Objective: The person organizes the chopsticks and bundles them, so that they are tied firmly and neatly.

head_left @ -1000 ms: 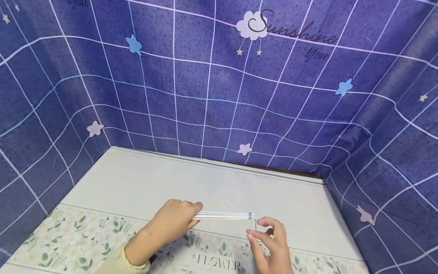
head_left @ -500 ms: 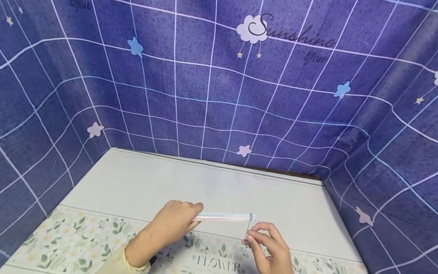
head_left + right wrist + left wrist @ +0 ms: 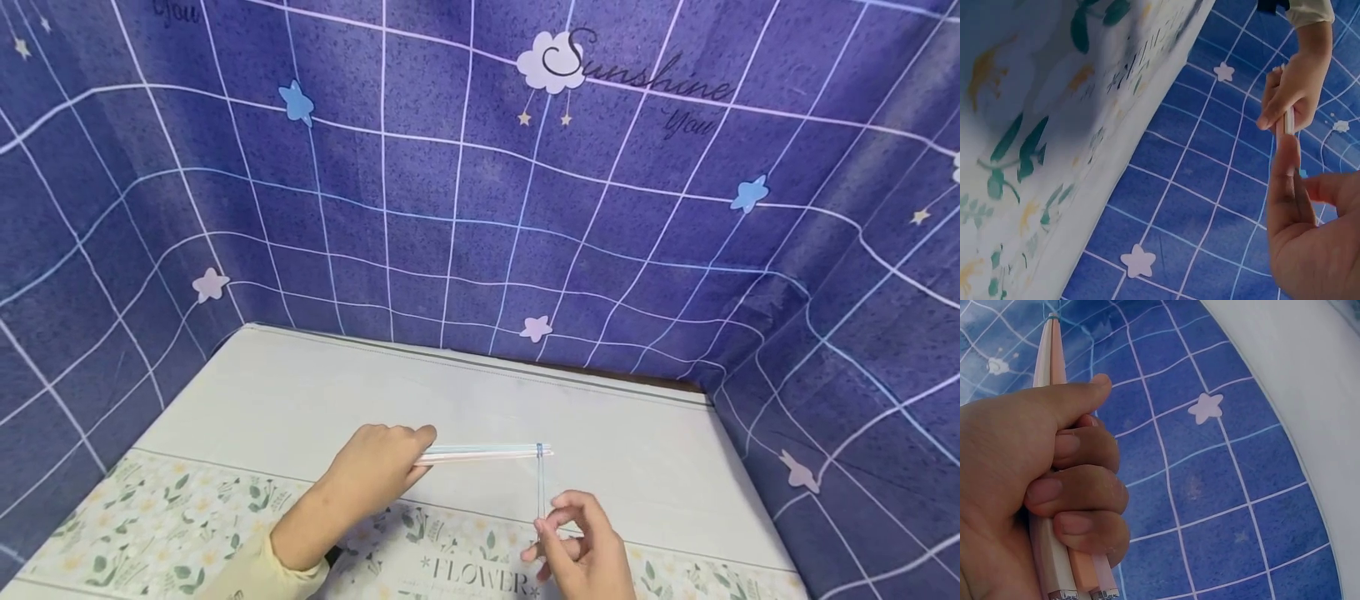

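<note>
A bundle of slim pastel chopsticks (image 3: 483, 454), white, orange and pink, lies level in the grip of my left hand (image 3: 375, 467). The left wrist view shows those fingers curled round the chopsticks (image 3: 1057, 353), whose silver ends stick out below the little finger. Round the thin tips runs a blue elastic band (image 3: 540, 451). Its two strands stretch down to my right hand (image 3: 585, 542), where thumb and fingers pinch the lower end. In the right wrist view, the right hand (image 3: 1316, 244) partly hides the band and tips.
Below the hands is a white table (image 3: 315, 383) with a floral printed strip (image 3: 172, 517) along the near side. A blue grid-patterned curtain (image 3: 420, 183) with stars closes off the back and both sides.
My right hand has pulled the band downward into a longer loop below the tips. The left hand has raised the chopsticks slightly and shifted them a little left.
</note>
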Demonstrator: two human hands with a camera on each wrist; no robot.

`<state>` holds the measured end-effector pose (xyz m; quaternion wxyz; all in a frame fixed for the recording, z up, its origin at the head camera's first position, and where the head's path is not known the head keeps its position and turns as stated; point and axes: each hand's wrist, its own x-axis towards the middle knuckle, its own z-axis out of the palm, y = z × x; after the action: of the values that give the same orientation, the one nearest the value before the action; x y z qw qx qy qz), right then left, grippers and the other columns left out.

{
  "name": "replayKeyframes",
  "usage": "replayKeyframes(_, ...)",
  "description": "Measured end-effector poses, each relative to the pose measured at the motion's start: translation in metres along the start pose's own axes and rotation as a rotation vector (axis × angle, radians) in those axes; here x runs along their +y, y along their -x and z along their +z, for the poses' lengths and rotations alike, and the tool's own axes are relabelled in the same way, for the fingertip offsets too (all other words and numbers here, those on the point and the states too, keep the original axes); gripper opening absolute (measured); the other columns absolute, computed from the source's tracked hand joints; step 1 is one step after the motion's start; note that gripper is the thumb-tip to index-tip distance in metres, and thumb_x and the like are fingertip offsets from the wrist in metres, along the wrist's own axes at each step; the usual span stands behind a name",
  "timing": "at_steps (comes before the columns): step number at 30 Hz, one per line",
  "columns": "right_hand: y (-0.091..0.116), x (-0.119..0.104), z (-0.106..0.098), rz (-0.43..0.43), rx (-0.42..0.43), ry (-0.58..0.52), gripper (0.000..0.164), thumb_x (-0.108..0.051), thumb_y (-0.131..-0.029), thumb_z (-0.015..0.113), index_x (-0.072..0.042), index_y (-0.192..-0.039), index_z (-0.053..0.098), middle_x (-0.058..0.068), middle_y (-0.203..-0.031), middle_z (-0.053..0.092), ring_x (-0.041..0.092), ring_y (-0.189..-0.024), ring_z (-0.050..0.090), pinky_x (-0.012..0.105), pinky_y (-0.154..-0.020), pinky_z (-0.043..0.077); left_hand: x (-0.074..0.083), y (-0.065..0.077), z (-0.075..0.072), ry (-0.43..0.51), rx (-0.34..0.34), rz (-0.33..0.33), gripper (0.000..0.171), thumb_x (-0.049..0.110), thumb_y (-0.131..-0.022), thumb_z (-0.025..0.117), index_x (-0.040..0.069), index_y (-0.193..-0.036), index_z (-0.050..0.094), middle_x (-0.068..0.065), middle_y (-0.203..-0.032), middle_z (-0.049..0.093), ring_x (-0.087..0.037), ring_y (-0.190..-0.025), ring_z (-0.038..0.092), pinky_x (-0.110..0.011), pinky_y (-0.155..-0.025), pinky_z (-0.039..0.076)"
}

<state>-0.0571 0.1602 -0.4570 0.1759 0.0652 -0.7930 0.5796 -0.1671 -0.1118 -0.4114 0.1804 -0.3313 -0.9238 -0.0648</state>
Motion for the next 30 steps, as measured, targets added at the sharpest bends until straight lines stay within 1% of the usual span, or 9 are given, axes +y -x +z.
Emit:
replayKeyframes(4, -0.004, 0.000, -0.004, -0.040, 0.024, 0.031, 0.028, 0.016, -0.082, 0.076, -0.002, -0.101, 0.064, 0.005, -0.102, 0.064, 0.000, -0.057, 0.070, 0.027, -0.042, 0.054, 0.001, 0.001, 0.002, 0.023, -0.009, -0.003, 0.020, 0.030, -0.096, 0.076, 0.016, -0.089, 0.064, 0.003, -0.068, 0.067, -0.004, -0.051, 0.044, -0.025, -0.048, 0.043)
replayKeyframes(7, -0.008, 0.001, -0.007, -0.043, 0.039, 0.051, 0.028, 0.016, -0.083, 0.075, -0.005, -0.101, 0.073, 0.008, -0.110, 0.064, -0.002, -0.053, 0.067, 0.024, -0.039, 0.050, 0.002, 0.001, 0.002, 0.034, -0.008, 0.000, 0.020, 0.029, -0.095, 0.076, 0.016, -0.088, 0.063, 0.003, -0.067, 0.066, -0.004, -0.051, 0.043, -0.025, -0.048, 0.042)
replayKeyframes(9, -0.009, 0.001, -0.009, 0.009, 0.048, 0.049, 0.027, 0.013, -0.085, 0.075, -0.006, -0.105, 0.076, 0.011, -0.111, 0.066, 0.000, -0.050, 0.066, 0.026, -0.037, 0.050, 0.002, 0.001, 0.002, 0.043, -0.011, 0.006, 0.020, 0.028, -0.095, 0.076, 0.016, -0.087, 0.062, 0.004, -0.066, 0.065, -0.004, -0.051, 0.043, -0.025, -0.049, 0.042)
replayKeyframes(15, -0.016, -0.001, -0.015, 0.264, 0.018, 0.034, 0.015, -0.003, -0.094, 0.075, -0.004, -0.109, 0.076, 0.017, -0.121, 0.072, 0.011, -0.049, 0.069, 0.035, -0.037, 0.051, 0.004, 0.002, 0.001, 0.049, -0.013, 0.020, 0.020, 0.027, -0.095, 0.076, 0.016, -0.087, 0.061, 0.005, -0.066, 0.064, -0.004, -0.051, 0.042, -0.026, -0.049, 0.041)
replayKeyframes(21, -0.024, 0.005, -0.023, 0.411, -0.142, 0.003, 0.026, -0.020, -0.094, 0.079, -0.005, -0.114, 0.075, 0.014, -0.116, 0.077, 0.026, -0.049, 0.071, 0.042, -0.041, 0.055, 0.005, 0.002, -0.001, 0.039, -0.021, 0.025, 0.019, 0.029, -0.094, 0.076, 0.016, -0.089, 0.064, 0.003, -0.067, 0.068, -0.003, -0.052, 0.043, -0.026, -0.050, 0.045)
replayKeyframes(24, -0.027, 0.009, -0.029, 0.439, -0.227, -0.052, 0.036, -0.030, -0.099, 0.073, -0.001, -0.121, 0.073, 0.017, -0.098, 0.080, 0.027, -0.051, 0.072, 0.044, -0.043, 0.055, 0.004, 0.002, -0.001, 0.044, -0.027, 0.032, 0.018, 0.029, -0.094, 0.076, 0.016, -0.089, 0.064, 0.005, -0.066, 0.066, -0.003, -0.052, 0.041, -0.025, -0.050, 0.043)
replayKeyframes(26, -0.029, 0.013, -0.033, 0.446, -0.273, -0.104, 0.043, -0.035, -0.104, 0.067, 0.002, -0.126, 0.070, 0.019, -0.097, 0.078, 0.024, -0.056, 0.075, 0.044, -0.044, 0.056, 0.004, 0.003, 0.000, 0.061, -0.035, 0.038, 0.018, 0.028, -0.095, 0.076, 0.016, -0.088, 0.064, 0.007, -0.063, 0.062, -0.003, -0.052, 0.038, -0.023, -0.049, 0.040)
replayKeyframes(28, -0.030, 0.016, -0.035, 0.454, -0.309, -0.164, 0.048, -0.037, -0.107, 0.061, 0.004, -0.129, 0.068, 0.023, -0.110, 0.077, 0.022, -0.061, 0.077, 0.041, -0.044, 0.057, 0.003, 0.003, 0.000, 0.084, -0.045, 0.047, 0.017, 0.026, -0.095, 0.075, 0.017, -0.087, 0.063, 0.009, -0.062, 0.057, -0.002, -0.052, 0.036, -0.022, -0.049, 0.037)
replayKeyframes(30, -0.031, 0.019, -0.037, 0.453, -0.344, -0.226, 0.053, -0.038, -0.109, 0.056, 0.008, -0.133, 0.064, 0.026, -0.131, 0.070, 0.021, -0.065, 0.078, 0.038, -0.044, 0.057, 0.003, 0.004, 0.000, 0.111, -0.057, 0.055, 0.018, 0.024, -0.095, 0.075, 0.017, -0.085, 0.061, 0.011, -0.061, 0.053, -0.002, -0.052, 0.035, -0.021, -0.049, 0.034)
